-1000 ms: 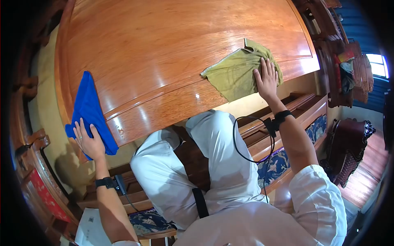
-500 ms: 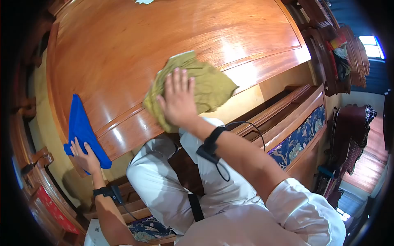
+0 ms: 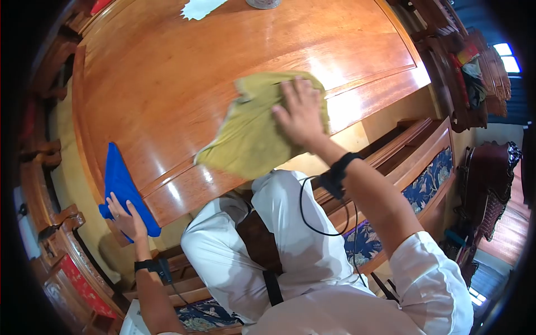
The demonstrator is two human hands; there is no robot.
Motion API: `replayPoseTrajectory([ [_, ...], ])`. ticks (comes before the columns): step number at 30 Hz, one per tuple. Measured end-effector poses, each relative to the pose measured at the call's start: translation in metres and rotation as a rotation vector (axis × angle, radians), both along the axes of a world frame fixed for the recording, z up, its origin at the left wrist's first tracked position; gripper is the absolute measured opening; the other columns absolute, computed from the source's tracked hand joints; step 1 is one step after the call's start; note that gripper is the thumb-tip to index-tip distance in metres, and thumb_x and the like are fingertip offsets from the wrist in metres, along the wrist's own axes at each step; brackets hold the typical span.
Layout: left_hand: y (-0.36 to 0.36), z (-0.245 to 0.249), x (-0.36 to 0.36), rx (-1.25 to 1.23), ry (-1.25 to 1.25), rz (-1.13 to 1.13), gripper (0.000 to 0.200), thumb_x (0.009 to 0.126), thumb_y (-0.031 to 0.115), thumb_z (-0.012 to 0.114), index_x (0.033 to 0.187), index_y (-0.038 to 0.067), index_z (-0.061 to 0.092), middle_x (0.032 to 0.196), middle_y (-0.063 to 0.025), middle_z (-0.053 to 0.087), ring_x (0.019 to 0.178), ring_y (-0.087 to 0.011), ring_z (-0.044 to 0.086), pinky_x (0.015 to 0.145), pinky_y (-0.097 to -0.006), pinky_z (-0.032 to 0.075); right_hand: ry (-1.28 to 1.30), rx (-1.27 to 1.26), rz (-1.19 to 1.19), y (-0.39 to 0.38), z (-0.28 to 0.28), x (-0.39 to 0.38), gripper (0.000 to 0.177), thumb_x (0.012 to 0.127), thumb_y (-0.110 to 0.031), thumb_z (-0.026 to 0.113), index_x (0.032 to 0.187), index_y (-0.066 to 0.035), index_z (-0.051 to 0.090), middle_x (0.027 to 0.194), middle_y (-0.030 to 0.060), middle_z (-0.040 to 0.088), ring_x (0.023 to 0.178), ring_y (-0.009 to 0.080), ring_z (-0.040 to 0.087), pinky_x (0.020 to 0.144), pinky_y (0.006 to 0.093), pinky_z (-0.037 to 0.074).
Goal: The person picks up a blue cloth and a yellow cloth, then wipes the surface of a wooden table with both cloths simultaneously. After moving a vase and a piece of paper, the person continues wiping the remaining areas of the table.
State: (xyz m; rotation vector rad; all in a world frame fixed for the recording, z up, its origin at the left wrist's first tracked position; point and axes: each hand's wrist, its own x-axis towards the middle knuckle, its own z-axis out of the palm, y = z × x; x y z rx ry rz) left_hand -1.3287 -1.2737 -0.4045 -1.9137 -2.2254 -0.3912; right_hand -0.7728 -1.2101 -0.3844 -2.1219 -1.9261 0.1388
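A large olive-green cloth (image 3: 251, 134) lies spread on the polished wooden table (image 3: 167, 72), partly over its near edge. My right hand (image 3: 303, 114) presses flat on the cloth's right part, fingers apart. At the table's near left corner lies a folded blue cloth (image 3: 120, 178). My left hand (image 3: 128, 220) rests on its lower end with the fingers spread. Both wrists wear black bands with cables.
A white lace-edged piece (image 3: 201, 6) and the base of a glass object (image 3: 263, 3) are on the far part of the table. A wooden bench with blue floral cushions (image 3: 430, 178) stands at the right. Carved chairs (image 3: 72, 268) line the left.
My right hand has moved right across the table, and the olive cloth has shifted and spread wider. My left hand stays on the blue cloth. The view has shifted slightly, showing the glass base.
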Motion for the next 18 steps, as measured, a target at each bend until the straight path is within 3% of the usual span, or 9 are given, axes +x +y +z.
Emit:
replayPoseTrajectory([
  [2,0.007,-0.005,0.013,-0.053,-0.005,0.014,0.056,0.105,0.033,0.047,0.157,0.013,0.038,0.161,-0.023,0.035,0.146,-0.0455,0.033,0.121,-0.0508,0.027,-0.042,0.008,-0.193,0.002,-0.003,0.048,0.071,0.099,-0.051,0.048,0.157,-0.012,0.034,0.164,0.0246,0.024,0.152,0.0433,0.019,0.123,0.0578,0.01],
  [4,0.016,-0.003,0.056,-0.149,0.048,0.123,0.057,0.105,0.036,0.046,0.158,0.018,0.037,0.163,-0.0184,0.033,0.148,-0.0434,0.032,0.115,-0.0636,0.028,-0.035,0.011,-0.377,0.002,-0.009,0.084,0.074,0.099,-0.055,0.048,0.158,-0.013,0.033,0.163,0.0262,0.026,0.152,0.0439,0.02,0.123,0.0565,0.011],
  [8,0.035,0.007,0.17,-0.214,0.002,0.163,0.061,0.103,0.041,0.046,0.158,0.015,0.036,0.165,-0.0175,0.03,0.151,-0.0404,0.027,0.11,-0.0722,0.027,0.009,0.027,-0.395,0.0,-0.008,0.085,0.079,0.097,-0.061,0.051,0.156,-0.01,0.037,0.162,0.0279,0.027,0.152,0.0438,0.021,0.123,0.0555,0.012],
  [13,0.035,0.024,0.289,-0.193,-0.116,-0.233,0.063,0.098,0.04,0.054,0.153,0.01,0.044,0.162,-0.0205,0.034,0.15,-0.0398,0.028,0.117,-0.0681,0.019,-0.042,0.008,-0.322,-0.006,-0.009,0.052,0.081,0.098,-0.059,0.05,0.157,-0.005,0.035,0.162,0.0275,0.026,0.152,0.0435,0.021,0.124,0.0534,0.013],
  [18,0.027,0.027,0.284,-0.126,-0.244,-0.36,0.061,0.096,0.044,0.059,0.15,0.018,0.05,0.161,-0.0132,0.039,0.149,-0.0337,0.032,0.119,-0.0631,0.019,-0.076,0.019,-0.277,-0.017,-0.012,0.009,0.074,0.101,-0.051,0.047,0.155,-0.001,0.035,0.161,0.0277,0.029,0.151,0.0436,0.023,0.123,0.0543,0.014],
])
